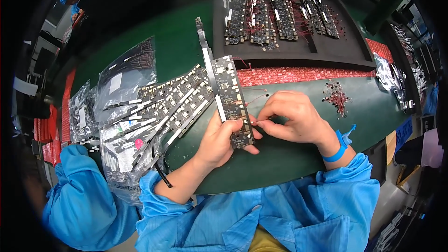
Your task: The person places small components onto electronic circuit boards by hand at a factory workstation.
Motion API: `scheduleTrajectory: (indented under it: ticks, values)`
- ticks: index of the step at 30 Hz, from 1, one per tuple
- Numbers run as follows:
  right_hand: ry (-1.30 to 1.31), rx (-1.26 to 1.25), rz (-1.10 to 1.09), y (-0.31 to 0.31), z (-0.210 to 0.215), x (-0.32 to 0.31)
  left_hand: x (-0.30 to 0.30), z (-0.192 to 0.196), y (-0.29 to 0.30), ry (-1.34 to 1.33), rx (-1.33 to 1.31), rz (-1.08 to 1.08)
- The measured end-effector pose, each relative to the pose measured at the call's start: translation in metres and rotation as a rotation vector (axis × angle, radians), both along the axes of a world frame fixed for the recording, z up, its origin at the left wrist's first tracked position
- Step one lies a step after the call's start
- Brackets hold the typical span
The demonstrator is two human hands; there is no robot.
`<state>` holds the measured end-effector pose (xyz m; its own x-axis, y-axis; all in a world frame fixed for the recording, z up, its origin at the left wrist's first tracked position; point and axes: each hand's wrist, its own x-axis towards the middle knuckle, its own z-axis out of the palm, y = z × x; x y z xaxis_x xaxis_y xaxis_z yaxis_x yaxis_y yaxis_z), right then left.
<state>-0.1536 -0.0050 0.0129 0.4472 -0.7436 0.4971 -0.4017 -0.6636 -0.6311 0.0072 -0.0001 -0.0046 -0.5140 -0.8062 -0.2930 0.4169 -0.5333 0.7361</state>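
Observation:
My left hand [219, 142] grips the lower end of a long black circuit board panel [228, 91], thumb on its face and fingers behind. A dark flexible strip with white sections runs along the panel's left edge and stands up past its top. Thin red wires with small dark ends stick out from the right edge. There my right hand [294, 116], in a blue wrist strap [344, 147], pinches thumb and forefinger together. What sits between those fingertips is too small to make out. Left of the panel lies a fanned stack of similar circuit boards [186, 95].
A black foam tray [298, 56] at the back holds several board panels with red wires. Red bubble wrap [298, 75] lies along its front. A pile of small red-wired parts [336, 99] is at right. Clear plastic bags [123, 81] lie left, near another person's blue sleeve [88, 196].

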Motion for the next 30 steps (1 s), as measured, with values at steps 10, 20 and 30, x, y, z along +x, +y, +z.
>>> scheduleTrajectory:
  ticks: [10, 20, 30]
  values:
    - [-0.065, -0.033, 0.002, 0.0, -0.008, 0.004, 0.001, 0.0, -0.002, 0.03, -0.008, -0.052]
    - [-0.071, 0.023, -0.024, 0.002, -0.01, 0.005, 0.003, 0.0, -0.003, 0.031, -0.024, -0.122]
    - [-0.103, 0.044, -0.008, 0.002, -0.012, 0.005, 0.003, -0.001, -0.002, 0.023, -0.011, -0.131]
